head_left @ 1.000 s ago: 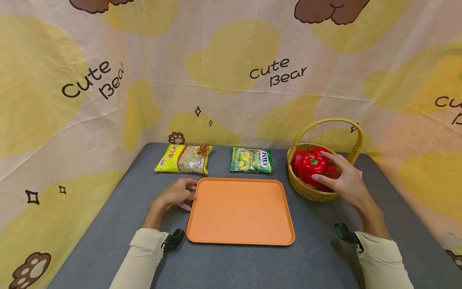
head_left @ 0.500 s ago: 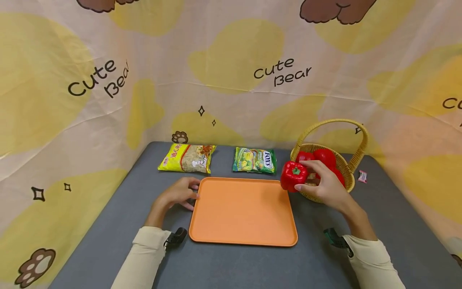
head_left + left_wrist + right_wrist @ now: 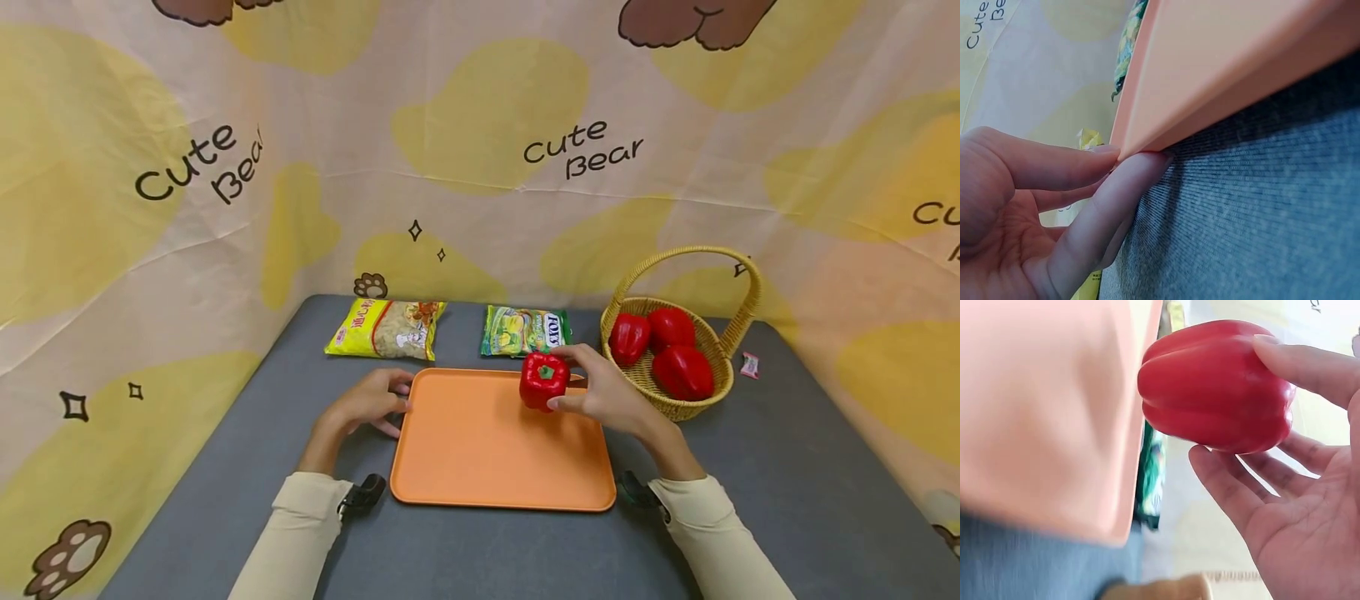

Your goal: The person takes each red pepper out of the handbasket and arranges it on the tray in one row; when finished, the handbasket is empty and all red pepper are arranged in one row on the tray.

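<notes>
One red pepper (image 3: 542, 383) is pinched by the right hand (image 3: 606, 397) above the tray (image 3: 480, 458), which the left hand (image 3: 366, 402) pinches leftward.

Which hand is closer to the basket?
Right. The right hand is front-left of the basket, holding a red pepper over the orange tray; the left hand is farther away, pinching the tray's left edge.

held pepper (image 3: 542, 392): red | tray (image 3: 480, 458): orange | basket (image 3: 675, 409): yellow | table (image 3: 480, 554): grey | backdrop (image 3: 450, 125): beige, yellow-blotched | small wrapper (image 3: 750, 365): apparently pink
</notes>
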`<move>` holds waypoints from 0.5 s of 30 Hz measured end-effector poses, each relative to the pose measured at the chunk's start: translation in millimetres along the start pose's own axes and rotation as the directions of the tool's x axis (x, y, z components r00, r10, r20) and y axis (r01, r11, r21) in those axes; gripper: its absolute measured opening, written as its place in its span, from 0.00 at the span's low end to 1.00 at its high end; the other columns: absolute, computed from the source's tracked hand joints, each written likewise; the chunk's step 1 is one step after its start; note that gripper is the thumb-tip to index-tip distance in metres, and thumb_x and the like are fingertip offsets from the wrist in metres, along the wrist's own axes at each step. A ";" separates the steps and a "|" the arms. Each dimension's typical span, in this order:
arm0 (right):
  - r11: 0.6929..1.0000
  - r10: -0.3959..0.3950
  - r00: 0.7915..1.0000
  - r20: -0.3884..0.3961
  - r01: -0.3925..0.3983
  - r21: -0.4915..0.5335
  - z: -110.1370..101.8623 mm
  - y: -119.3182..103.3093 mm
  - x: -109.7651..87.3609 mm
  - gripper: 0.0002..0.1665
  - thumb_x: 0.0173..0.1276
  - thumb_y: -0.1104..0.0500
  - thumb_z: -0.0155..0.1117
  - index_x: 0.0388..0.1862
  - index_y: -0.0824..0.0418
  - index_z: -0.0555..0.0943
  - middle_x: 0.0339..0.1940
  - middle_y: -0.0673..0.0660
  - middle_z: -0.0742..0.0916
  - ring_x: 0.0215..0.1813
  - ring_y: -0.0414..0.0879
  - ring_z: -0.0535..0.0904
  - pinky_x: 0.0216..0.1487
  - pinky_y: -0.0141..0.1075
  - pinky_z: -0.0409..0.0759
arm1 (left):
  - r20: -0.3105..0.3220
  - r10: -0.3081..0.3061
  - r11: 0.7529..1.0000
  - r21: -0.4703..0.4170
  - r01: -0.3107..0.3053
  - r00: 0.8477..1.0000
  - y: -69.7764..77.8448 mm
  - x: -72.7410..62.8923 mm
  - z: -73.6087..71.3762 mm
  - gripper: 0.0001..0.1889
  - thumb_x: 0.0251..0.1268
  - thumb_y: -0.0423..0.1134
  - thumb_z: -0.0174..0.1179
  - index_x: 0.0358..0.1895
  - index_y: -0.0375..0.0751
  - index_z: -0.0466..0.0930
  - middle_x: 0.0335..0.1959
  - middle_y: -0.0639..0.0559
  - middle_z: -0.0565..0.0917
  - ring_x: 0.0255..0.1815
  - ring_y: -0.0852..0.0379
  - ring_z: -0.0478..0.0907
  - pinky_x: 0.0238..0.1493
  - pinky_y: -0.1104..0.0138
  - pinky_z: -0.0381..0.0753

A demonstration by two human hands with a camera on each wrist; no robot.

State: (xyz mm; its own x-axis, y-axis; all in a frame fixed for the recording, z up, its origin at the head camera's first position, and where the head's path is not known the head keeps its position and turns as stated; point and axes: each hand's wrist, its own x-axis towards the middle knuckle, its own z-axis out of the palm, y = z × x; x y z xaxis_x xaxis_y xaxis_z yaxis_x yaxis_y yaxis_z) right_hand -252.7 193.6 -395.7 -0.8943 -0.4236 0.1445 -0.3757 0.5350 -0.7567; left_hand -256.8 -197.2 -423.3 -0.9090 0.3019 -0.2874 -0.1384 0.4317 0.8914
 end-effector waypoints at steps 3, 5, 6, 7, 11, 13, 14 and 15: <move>1.000 -0.004 1.000 0.017 0.004 0.007 9.7 -6.4 6.6 0.46 0.61 0.55 0.81 0.75 0.61 0.72 0.67 0.61 0.79 0.67 0.64 0.80 0.65 0.59 0.84 | -0.002 -0.006 1.000 0.001 0.006 1.000 0.2 0.0 0.5 0.32 0.72 0.25 0.59 0.77 0.23 0.62 0.68 0.27 0.70 0.52 0.45 0.81 0.36 0.52 0.94; 1.000 -0.008 1.000 0.027 0.007 0.009 16.2 -10.1 11.4 0.45 0.62 0.54 0.80 0.76 0.61 0.72 0.68 0.61 0.80 0.67 0.62 0.79 0.66 0.59 0.84 | -0.002 -0.006 1.000 0.000 0.006 1.000 0.2 0.5 0.3 0.32 0.72 0.25 0.58 0.77 0.23 0.62 0.68 0.27 0.70 0.52 0.45 0.81 0.36 0.53 0.94; 1.000 -0.010 0.999 0.034 0.009 0.013 19.6 -12.3 14.0 0.45 0.62 0.55 0.80 0.76 0.60 0.72 0.68 0.60 0.80 0.67 0.61 0.79 0.66 0.59 0.83 | -0.003 -0.007 1.000 -0.001 0.007 1.000 0.2 0.7 0.3 0.32 0.72 0.25 0.58 0.77 0.23 0.62 0.67 0.27 0.71 0.51 0.46 0.81 0.36 0.53 0.94; 1.000 -0.010 0.999 0.041 0.009 0.016 22.8 -14.1 16.3 0.44 0.62 0.55 0.80 0.76 0.60 0.72 0.68 0.59 0.80 0.67 0.60 0.79 0.66 0.59 0.83 | -0.004 -0.008 1.000 -0.003 0.008 1.000 0.2 0.8 0.2 0.32 0.72 0.25 0.58 0.77 0.23 0.62 0.67 0.27 0.71 0.51 0.46 0.81 0.36 0.53 0.94; 0.999 0.005 0.997 0.071 -0.008 0.035 35.9 -19.3 24.9 0.44 0.63 0.55 0.80 0.76 0.60 0.72 0.67 0.57 0.82 0.67 0.58 0.79 0.67 0.56 0.83 | -0.003 -0.011 1.000 -0.009 0.011 1.000 -0.3 1.0 -0.4 0.32 0.72 0.25 0.58 0.77 0.23 0.63 0.66 0.28 0.71 0.49 0.47 0.81 0.36 0.52 0.94; 0.999 0.017 0.996 0.091 -0.021 0.043 41.7 -21.9 28.3 0.44 0.63 0.55 0.80 0.76 0.60 0.72 0.67 0.57 0.82 0.68 0.57 0.78 0.68 0.56 0.82 | -0.002 -0.012 1.000 -0.011 0.012 1.000 -0.4 0.9 -0.4 0.32 0.72 0.25 0.58 0.77 0.23 0.63 0.66 0.28 0.71 0.49 0.47 0.81 0.36 0.52 0.94; 0.999 0.020 0.995 0.100 -0.024 0.046 44.7 -22.9 30.0 0.44 0.63 0.56 0.79 0.76 0.61 0.72 0.68 0.57 0.81 0.68 0.58 0.78 0.68 0.55 0.82 | -0.001 -0.011 1.000 -0.012 0.011 1.000 -0.4 0.9 -0.4 0.31 0.72 0.26 0.58 0.77 0.23 0.63 0.65 0.28 0.71 0.49 0.47 0.81 0.36 0.52 0.94; 0.998 0.025 0.994 0.111 -0.030 0.048 47.5 -24.4 31.9 0.44 0.63 0.56 0.79 0.76 0.61 0.71 0.68 0.57 0.81 0.69 0.57 0.78 0.68 0.55 0.82 | 0.000 -0.011 1.000 -0.012 0.011 1.000 -0.4 0.9 -0.4 0.31 0.72 0.26 0.58 0.77 0.23 0.63 0.66 0.28 0.71 0.49 0.47 0.81 0.36 0.52 0.94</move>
State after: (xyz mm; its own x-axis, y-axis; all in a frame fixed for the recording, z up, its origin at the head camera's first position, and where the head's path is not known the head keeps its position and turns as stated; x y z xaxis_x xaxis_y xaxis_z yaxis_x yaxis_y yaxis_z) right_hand -260.5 132.3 -403.0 -0.8707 -0.4888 0.0540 -0.3365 0.5122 -0.7902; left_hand -257.8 -197.5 -423.8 -0.9076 0.2966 -0.2972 -0.1534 0.4248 0.8922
